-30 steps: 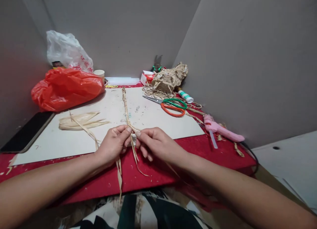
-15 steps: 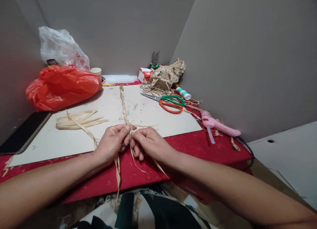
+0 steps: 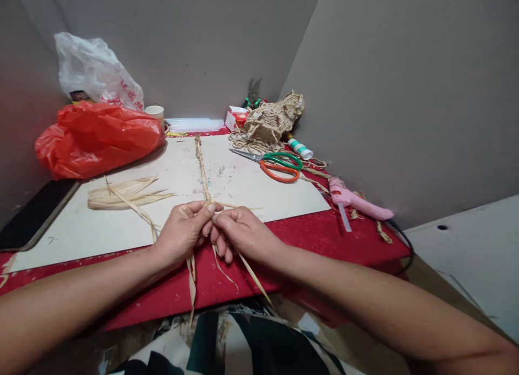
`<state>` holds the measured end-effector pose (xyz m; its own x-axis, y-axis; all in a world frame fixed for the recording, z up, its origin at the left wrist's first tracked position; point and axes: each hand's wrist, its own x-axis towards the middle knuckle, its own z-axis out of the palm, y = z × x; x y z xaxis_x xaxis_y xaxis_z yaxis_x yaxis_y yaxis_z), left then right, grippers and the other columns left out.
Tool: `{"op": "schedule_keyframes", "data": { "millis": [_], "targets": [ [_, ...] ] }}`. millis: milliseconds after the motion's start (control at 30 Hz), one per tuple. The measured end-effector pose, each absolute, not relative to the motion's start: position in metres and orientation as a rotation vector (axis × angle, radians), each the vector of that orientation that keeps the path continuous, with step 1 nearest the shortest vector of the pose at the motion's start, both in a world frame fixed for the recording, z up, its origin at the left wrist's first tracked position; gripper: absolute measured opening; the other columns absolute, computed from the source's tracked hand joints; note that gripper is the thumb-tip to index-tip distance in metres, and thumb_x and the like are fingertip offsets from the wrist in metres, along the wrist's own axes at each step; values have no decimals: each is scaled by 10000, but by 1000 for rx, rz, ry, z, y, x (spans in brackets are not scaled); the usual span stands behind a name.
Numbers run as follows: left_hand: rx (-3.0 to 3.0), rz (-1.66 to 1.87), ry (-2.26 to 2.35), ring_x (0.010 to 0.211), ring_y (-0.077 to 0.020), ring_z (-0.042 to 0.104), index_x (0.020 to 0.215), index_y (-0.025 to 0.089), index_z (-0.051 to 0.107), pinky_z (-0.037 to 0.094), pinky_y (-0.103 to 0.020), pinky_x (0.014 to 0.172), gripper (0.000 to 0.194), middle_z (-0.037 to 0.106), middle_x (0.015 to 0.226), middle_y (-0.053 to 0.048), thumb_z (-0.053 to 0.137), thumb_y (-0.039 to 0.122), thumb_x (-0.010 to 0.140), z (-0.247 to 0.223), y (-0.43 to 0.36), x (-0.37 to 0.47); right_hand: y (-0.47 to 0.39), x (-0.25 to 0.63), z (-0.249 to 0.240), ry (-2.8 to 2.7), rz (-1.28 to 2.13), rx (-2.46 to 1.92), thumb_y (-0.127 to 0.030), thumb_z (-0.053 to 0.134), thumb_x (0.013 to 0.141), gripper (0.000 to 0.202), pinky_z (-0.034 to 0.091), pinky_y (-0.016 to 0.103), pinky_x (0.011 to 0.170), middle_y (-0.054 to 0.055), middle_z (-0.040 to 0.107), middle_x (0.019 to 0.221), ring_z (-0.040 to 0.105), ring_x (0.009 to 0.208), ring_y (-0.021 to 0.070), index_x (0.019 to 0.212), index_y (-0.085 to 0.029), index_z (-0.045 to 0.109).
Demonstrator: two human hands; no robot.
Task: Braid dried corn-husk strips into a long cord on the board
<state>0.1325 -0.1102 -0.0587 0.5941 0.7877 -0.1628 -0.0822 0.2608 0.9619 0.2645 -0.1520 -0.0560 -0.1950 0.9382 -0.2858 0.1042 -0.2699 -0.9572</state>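
Observation:
A thin braid of dried husk [image 3: 202, 166] runs from the far part of the white board [image 3: 243, 193] towards me. My left hand [image 3: 186, 223] is closed, pinching the braid's near end between thumb and finger. Against it, my right hand [image 3: 243, 229] is closed on the husk strands at the same spot. Loose husk strips [image 3: 192, 283] hang below both hands over the red cloth. One strand sticks out to the right above my right hand. The fingertips partly hide where the strands cross. Left of my hands lies a small pile of flat dry husks [image 3: 121, 195].
Green-and-orange-handled scissors [image 3: 279, 164] lie on the board's right side. A pink glue gun [image 3: 360, 200] rests at the right edge, near a glue bottle [image 3: 300, 149]. Coiled husk cord [image 3: 271, 120] sits behind. A red plastic bag [image 3: 99, 139] and a phone [image 3: 36, 212] are at left.
My right hand has drawn slightly closer to my left. The strip under my right hand now hangs straighter and wider. The view has shifted a little.

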Motion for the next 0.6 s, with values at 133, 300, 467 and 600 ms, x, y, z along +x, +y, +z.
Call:
{"op": "schedule_keyframes", "data": {
  "millis": [133, 300, 467, 600],
  "targets": [
    [1140, 659, 754, 365, -36, 347, 781, 136, 590, 208, -177, 384, 272, 414, 441, 70, 580, 407, 800, -60, -109, 132, -154, 267, -56, -1366, 1543, -1352, -341, 333, 880, 342, 387, 183, 370, -24, 530, 456, 478, 340, 80, 702, -138, 543],
    [1140, 669, 790, 359, -31, 301, 788, 134, 604, 201, -177, 381, 274, 388, 430, 77, 604, 407, 780, -57, -107, 131, -161, 287, -24, -1683, 1074, -1490, -370, 495, 825, 331, 377, 198, 459, -7, 510, 487, 476, 456, 87, 588, -142, 533],
    [1158, 613, 788, 354, -33, 246, 811, 137, 612, 136, -188, 371, 301, 365, 425, 80, 615, 433, 761, -54, -104, 130, -149, 302, -9, -1562, 651, -1443, -356, 526, 822, 237, 422, 230, 609, 44, 608, 741, 533, 678, 127, 823, -136, 615],
    [1209, 584, 760, 359, -32, 254, 586, 143, 517, 129, -197, 377, 365, 383, 427, 57, 619, 455, 747, -53, -102, 129, -130, 301, -25, -1782, 1248, -1289, -419, 461, 850, 332, 412, 217, 573, 27, 588, 736, 505, 621, 103, 873, -124, 610]
  ]
}}
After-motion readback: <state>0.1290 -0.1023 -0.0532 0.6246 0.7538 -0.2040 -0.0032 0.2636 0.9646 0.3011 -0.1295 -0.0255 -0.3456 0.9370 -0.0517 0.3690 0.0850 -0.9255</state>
